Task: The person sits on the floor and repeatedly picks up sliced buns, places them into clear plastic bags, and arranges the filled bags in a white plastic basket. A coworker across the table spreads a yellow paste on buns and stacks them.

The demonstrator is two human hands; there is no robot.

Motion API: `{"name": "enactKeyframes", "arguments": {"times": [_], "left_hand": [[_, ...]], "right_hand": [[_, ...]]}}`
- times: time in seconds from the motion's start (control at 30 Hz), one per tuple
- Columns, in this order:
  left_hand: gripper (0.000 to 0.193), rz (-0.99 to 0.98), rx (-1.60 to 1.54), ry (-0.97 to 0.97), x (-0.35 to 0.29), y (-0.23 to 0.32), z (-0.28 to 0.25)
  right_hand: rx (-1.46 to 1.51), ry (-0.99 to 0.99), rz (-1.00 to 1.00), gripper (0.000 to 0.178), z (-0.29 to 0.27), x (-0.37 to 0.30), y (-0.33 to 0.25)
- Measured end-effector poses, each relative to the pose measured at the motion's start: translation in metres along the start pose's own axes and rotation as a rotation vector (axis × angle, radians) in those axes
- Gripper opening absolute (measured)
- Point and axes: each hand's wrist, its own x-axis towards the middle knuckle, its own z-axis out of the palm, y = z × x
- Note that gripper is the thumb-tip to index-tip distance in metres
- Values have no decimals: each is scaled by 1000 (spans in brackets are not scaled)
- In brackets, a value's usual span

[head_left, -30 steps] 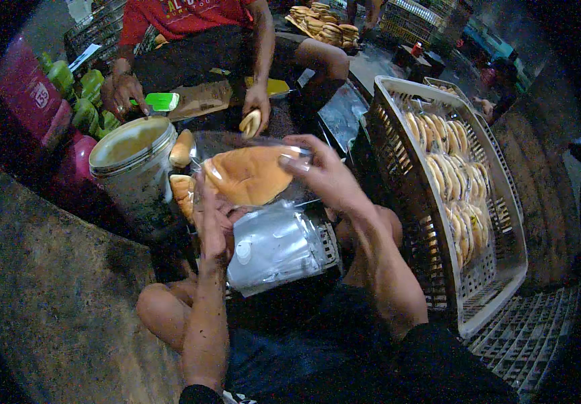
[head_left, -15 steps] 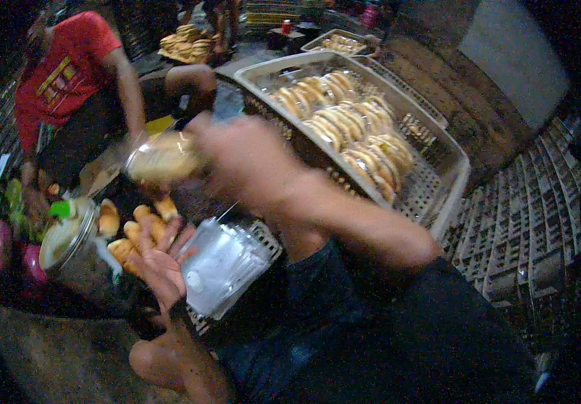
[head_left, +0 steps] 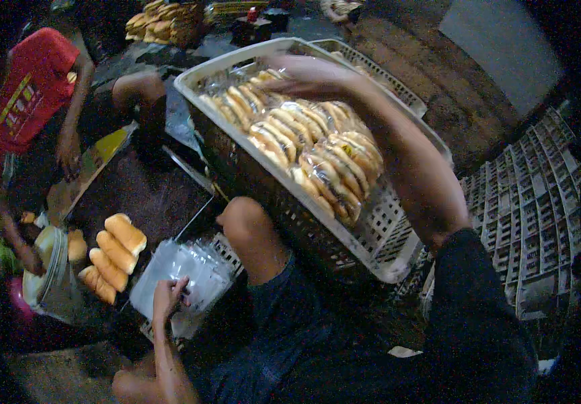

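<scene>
My left hand (head_left: 170, 297) rests on a stack of clear plastic bags (head_left: 199, 269), its fingers curled and pinching at the top bag. My right hand (head_left: 307, 75) is smeared by motion over the far end of a large plastic crate (head_left: 297, 183), right at the rows of bagged filled buns (head_left: 334, 168). Its fingers blur into the wrapping, so whether it still grips a bun is unclear. Left of the bags, several unwrapped long bread rolls (head_left: 115, 252) lie side by side on a dark tabletop (head_left: 142, 188).
Across the table sits a person in a red shirt (head_left: 28, 87), one hand at a large clear jar (head_left: 51, 276). Another crate (head_left: 378, 77) stands behind mine. Piled bread (head_left: 162, 23) is at the back. An upright lattice crate (head_left: 526, 222) stands at the right.
My right hand has carried a bagged bun from over the table rightward to the crate. My left hand has moved from an open pose by the rolls onto the plastic bags.
</scene>
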Motion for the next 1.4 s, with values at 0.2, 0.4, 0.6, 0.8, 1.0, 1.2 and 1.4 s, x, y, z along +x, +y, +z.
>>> {"name": "enactKeyframes", "arguments": {"times": [0.2, 0.4, 0.6, 0.8, 1.0, 1.2, 1.4], "left_hand": [[65, 209, -973, 551, -46, 11, -19], [51, 355, -1590, 528, -47, 28, -64], [34, 289, -1140, 1304, -40, 11, -105], [54, 131, -1340, 1546, -49, -29, -141], [59, 318, -1296, 1371, -28, -47, -127], [61, 458, -1029, 1156, 4, -64, -121], [49, 849, -1204, 643, -22, -9, -93]], "right_hand": [[425, -235, -919, 31, 104, 47, -266], [1637, -124, 244, 13, 148, -2, -252], [1475, -51, -113, 40, 230, 30, -263], [597, 296, -92, 50, 332, 100, -300], [1128, -59, 157, 44, 225, 89, -214], [1406, -29, 70, 47, 117, 67, -159], [1340, -95, -37, 46, 135, 66, -211]]}}
